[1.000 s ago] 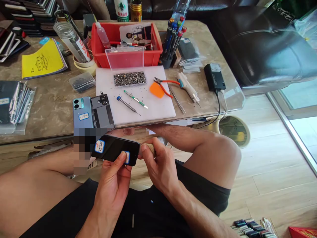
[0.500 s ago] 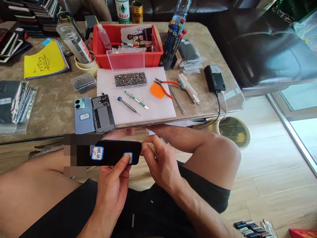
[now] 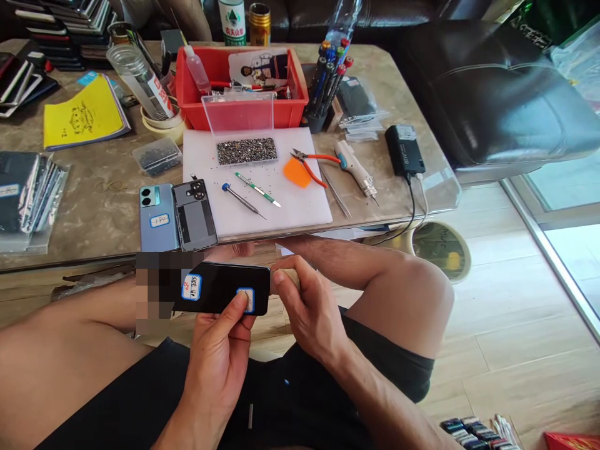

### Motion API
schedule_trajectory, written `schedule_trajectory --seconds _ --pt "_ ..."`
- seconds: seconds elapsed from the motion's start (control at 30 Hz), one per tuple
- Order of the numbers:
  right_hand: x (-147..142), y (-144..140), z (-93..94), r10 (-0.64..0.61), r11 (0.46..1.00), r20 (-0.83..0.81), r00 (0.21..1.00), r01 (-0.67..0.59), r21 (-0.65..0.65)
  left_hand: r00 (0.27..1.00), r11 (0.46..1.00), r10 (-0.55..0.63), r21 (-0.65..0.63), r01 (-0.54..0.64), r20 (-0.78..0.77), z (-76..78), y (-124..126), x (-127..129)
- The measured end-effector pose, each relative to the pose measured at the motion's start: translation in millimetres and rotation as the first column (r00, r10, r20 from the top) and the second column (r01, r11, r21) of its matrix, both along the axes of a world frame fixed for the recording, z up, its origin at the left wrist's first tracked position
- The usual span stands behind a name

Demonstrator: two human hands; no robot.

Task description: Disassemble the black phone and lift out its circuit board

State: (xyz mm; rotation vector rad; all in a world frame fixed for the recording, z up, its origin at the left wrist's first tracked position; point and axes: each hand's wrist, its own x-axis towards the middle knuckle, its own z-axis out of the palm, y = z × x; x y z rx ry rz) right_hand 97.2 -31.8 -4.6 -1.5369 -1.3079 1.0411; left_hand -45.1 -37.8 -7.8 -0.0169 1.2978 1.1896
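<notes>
A black phone (image 3: 220, 287) with two blue-edged white stickers lies across my lap, below the table's front edge. My left hand (image 3: 220, 350) holds it from underneath, thumb pressed on the right sticker. My right hand (image 3: 307, 309) is closed on a pale wooden-handled tool (image 3: 289, 278) whose tip meets the phone's right end. The tool's working end is hidden by my fingers. The phone's left end is blurred out.
On the stone table (image 3: 94, 200) lie a blue phone back (image 3: 157, 215), an opened phone (image 3: 194, 212), a white mat (image 3: 262, 187) with two screwdrivers, a screw tray (image 3: 246, 150), cutters (image 3: 312, 164), an orange pick (image 3: 296, 172), an electric screwdriver (image 3: 356, 169). A red bin (image 3: 239, 81) stands behind.
The phone has tilted and shifted slightly in my hands, its right end now a little higher. My right hand stays pressed against that end with the tool.
</notes>
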Motion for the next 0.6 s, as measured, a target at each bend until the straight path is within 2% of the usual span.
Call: schedule_trajectory --seconds 0.13,0.3,0.47,0.6 --pt "0.6 0.9 1.8 0.009 1.0 0.039 0.999 -0.009 -0.009 1.0 1.0 0.003 0.001 -0.003 0.008 1.1 0.3 -0.3" --pt "2.6 0.9 3.0 0.045 0.999 0.192 0.98 -0.045 -0.007 1.0 1.0 0.007 0.014 -0.007 -0.003 -0.1 0.5 -0.4" --pt "1.1 1.1 2.4 0.069 0.997 0.317 0.946 -0.076 0.011 0.998 0.997 -0.049 0.058 0.052 -0.042 -1.4 -3.1 -0.7" --pt "-3.6 -1.6 -2.7 0.06 0.998 0.293 0.954 -0.047 -0.05 0.992 0.995 -0.075 0.053 0.081 -0.101 -2.1 -5.0 -0.2"
